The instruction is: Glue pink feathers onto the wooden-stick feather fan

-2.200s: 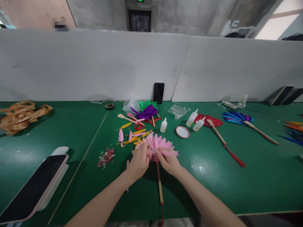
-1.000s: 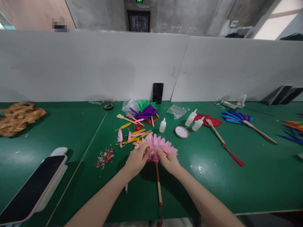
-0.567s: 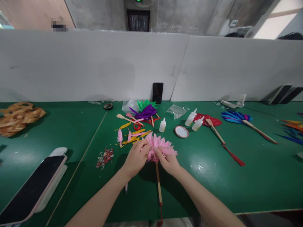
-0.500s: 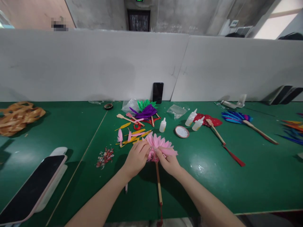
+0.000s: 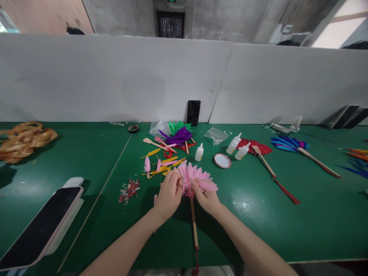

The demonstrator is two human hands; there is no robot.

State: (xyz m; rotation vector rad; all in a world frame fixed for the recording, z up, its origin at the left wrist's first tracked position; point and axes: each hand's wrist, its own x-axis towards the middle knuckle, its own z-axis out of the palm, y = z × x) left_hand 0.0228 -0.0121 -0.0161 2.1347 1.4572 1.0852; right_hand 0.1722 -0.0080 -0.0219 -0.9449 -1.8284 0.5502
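Note:
A pink feather fan (image 5: pixel 198 171) lies in front of me, its wooden handle (image 5: pixel 194 226) pointing toward me with a dark red tassel at the end. My left hand (image 5: pixel 170 193) is closed in a pinch at the left side of the fan's head, against the feathers. At the right side, my right hand (image 5: pixel 207 194) pinches a pink feather (image 5: pixel 208 185) that lies across the fan, thumb near the fan's centre. The fingertips partly hide what each pinch grips. Loose yellow feathers (image 5: pixel 165 168) and pink feathers (image 5: pixel 147 165) lie beyond my left hand.
Glue bottles (image 5: pixel 199 152) and a small round dish (image 5: pixel 222 161) stand beyond the fan. A red fan (image 5: pixel 266 165) and blue fan (image 5: pixel 290 143) lie right. Left are paper scraps (image 5: pixel 128 190), a large phone (image 5: pixel 41 226) and brown ribbon (image 5: pixel 25 142). A white partition (image 5: pixel 115 80) borders the green table.
Both hands keep their places at the fan with only slight finger movement. The pink feather under my right hand sits slightly farther right. The whole view has shifted a little.

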